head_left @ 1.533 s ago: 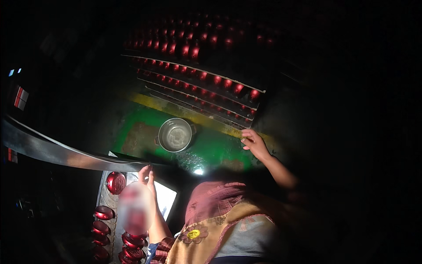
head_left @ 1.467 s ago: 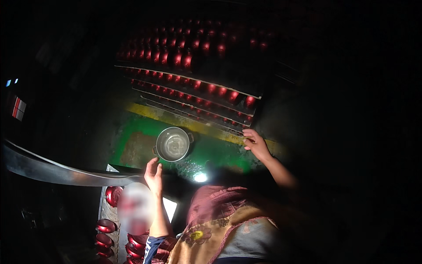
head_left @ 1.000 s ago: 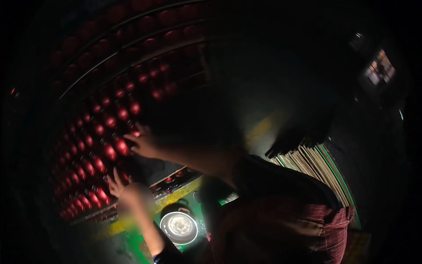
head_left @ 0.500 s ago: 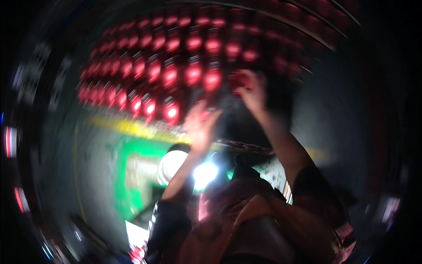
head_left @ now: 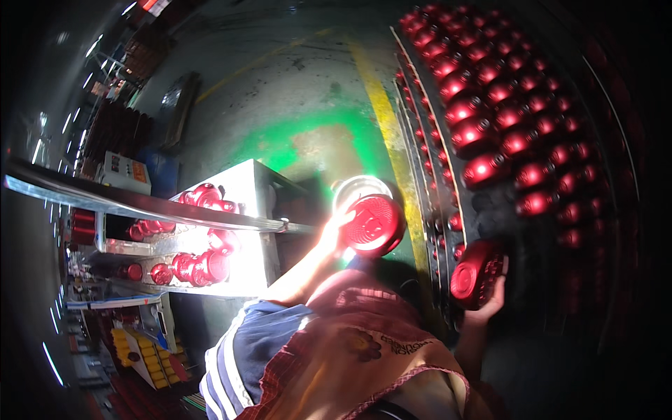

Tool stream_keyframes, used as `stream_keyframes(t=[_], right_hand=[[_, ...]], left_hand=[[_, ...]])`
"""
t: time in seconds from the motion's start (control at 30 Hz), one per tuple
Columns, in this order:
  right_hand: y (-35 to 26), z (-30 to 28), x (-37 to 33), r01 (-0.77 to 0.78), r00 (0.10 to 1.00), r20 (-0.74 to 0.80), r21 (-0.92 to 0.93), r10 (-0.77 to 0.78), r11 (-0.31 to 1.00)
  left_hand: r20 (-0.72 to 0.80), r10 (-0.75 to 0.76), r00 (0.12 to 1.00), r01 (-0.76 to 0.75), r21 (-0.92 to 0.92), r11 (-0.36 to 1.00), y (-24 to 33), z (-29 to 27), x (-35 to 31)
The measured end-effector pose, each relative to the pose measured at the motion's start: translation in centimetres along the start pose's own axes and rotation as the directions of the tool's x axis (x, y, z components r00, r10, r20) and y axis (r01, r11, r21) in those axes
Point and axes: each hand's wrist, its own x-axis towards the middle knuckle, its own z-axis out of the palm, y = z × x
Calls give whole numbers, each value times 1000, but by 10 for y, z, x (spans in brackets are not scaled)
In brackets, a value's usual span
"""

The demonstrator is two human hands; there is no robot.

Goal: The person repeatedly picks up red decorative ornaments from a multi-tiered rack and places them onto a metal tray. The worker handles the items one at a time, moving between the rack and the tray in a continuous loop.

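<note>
the left hand grasps one red ribbed metal cap just above the steel bowl on the floor. the right hand grasps a second red cap at the lower edge of the rack, full of red caps.

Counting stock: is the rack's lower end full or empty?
Empty: rack pegs beside the right hand are bare; red parts fill higher rows.

Left hand is raised, fingers closed in a grip; right hand is lifted higher, fingers curled shut.
</note>
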Motion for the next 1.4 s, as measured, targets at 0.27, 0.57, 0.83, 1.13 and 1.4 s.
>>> stream_keyframes(t=[0.27,0.57,0.83,1.13,1.4], right_hand=[[212,89,62,-688,706,363,554,608,469],[324,120,102,-621,776,241,457,583,637],[311,131,99,-488,870,67,-14,488,873],[18,58,-45,103,919,-271,-535,-285,839],[-76,13,-54,-256,535,80,-934,-841,-251]], left_hand=[[115,-135,984,168,-366,915,33,-108,47],[42,-53,998,44,191,981,63,-182,80],[-206,-299,932,111,-622,775,76,-213,81],[262,-123,957,22,356,934,69,-27,85],[842,149,519,-842,474,257,-78,216,72]])
